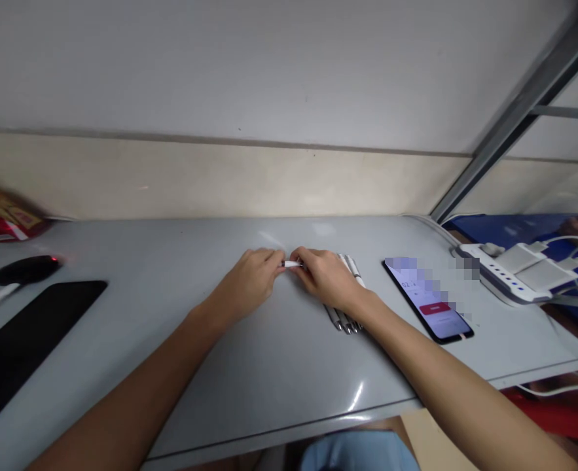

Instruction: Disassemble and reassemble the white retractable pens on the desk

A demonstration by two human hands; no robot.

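Note:
Both of my hands meet over the middle of the grey table point(249, 366), pinching one white pen point(292, 264) between them. My left hand point(258, 276) is closed on its left end, and my right hand point(324, 275) grips the right end, where a dark part shows. Only a short white stretch of the pen is visible; the fingers hide the rest. Under and beside my right hand and wrist lies a bunch of several white and silver pens point(350, 322), their middles covered by the hand.
A lit phone point(431, 301) lies to the right, near a white power strip point(505, 271) with plugs and cables. At left are a black mouse point(26, 269), a dark flat slab point(38, 340) and a red-yellow packet point(6, 214). A metal post point(499, 124) rises at the right rear.

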